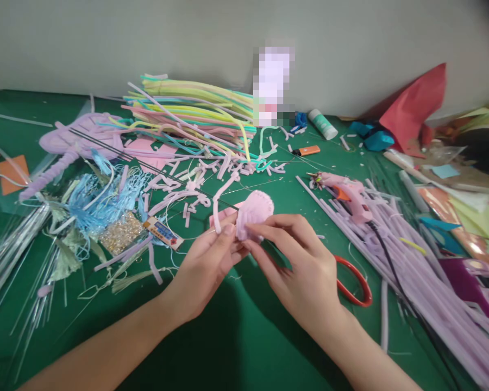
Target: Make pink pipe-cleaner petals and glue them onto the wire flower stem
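Both my hands meet over the green table [236,336] at centre. My left hand [206,266] pinches the lower left edge of a small pink shell-shaped piece made of pipe cleaner [255,212], with a loose pink pipe cleaner [218,203] curving up beside it. My right hand [297,266] is closed on the same pink piece from the right, thumb and forefinger pressed at its base. Red-handled scissors [356,285] lie just right of my right wrist, partly hidden by it.
A pink glue gun [348,195] rests on a heap of lilac pipe cleaners [411,266] at right. Coloured pipe cleaners [195,106] pile at the back, cut bits in front. An orange lighter [307,150], a glue stick [323,124], red paper [418,111] and blue tassels [93,201] lie around.
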`<state>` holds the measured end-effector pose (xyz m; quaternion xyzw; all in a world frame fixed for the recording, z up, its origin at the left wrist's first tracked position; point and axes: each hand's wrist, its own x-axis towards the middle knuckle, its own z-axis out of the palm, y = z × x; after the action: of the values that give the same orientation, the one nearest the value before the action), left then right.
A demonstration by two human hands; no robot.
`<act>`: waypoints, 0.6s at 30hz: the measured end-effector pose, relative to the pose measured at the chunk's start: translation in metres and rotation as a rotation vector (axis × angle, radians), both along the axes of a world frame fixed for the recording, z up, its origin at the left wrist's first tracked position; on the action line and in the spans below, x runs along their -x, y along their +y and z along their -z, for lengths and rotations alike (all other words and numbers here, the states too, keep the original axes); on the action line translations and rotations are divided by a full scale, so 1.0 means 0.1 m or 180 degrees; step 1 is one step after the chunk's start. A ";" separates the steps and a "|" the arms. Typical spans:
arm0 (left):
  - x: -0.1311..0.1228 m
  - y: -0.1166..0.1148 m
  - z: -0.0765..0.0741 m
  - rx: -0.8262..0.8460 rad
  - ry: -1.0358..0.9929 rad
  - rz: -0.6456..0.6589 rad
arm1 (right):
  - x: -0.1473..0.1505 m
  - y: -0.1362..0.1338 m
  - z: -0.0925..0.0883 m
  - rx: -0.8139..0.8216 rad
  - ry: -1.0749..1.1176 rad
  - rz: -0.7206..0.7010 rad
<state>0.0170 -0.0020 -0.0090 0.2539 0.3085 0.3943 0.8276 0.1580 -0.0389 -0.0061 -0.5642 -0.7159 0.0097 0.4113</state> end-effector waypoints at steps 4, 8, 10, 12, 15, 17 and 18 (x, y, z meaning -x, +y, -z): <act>0.01 -0.01 0.02 -0.0043 0.0136 0.0084 | 0.00 0.00 0.04 0.0046 0.0108 -0.0002; 0.01 -0.02 0.01 0.0018 0.0208 0.0079 | 0.04 -0.02 0.05 -0.0041 0.0061 0.0019; 0.01 -0.02 -0.01 0.0029 0.0255 0.0081 | 0.05 -0.02 0.04 -0.0053 0.0004 0.0004; 0.02 -0.02 -0.01 -0.0058 0.0317 0.0173 | 0.06 -0.03 0.02 0.0040 0.0007 0.0000; 0.04 -0.02 0.00 -0.0280 0.0478 0.0340 | 0.05 -0.01 -0.03 0.0342 0.0186 0.0039; 0.04 -0.02 0.01 -0.0439 0.0585 0.0432 | 0.04 0.01 -0.06 0.0572 0.0360 0.0041; 0.05 -0.03 0.02 -0.0508 0.0626 0.0476 | 0.04 0.01 -0.07 0.0670 0.0434 0.0034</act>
<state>0.0122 -0.0046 -0.0109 0.3786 0.3360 0.3280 0.7976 0.1542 -0.0375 0.0006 -0.6061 -0.6783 0.1209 0.3975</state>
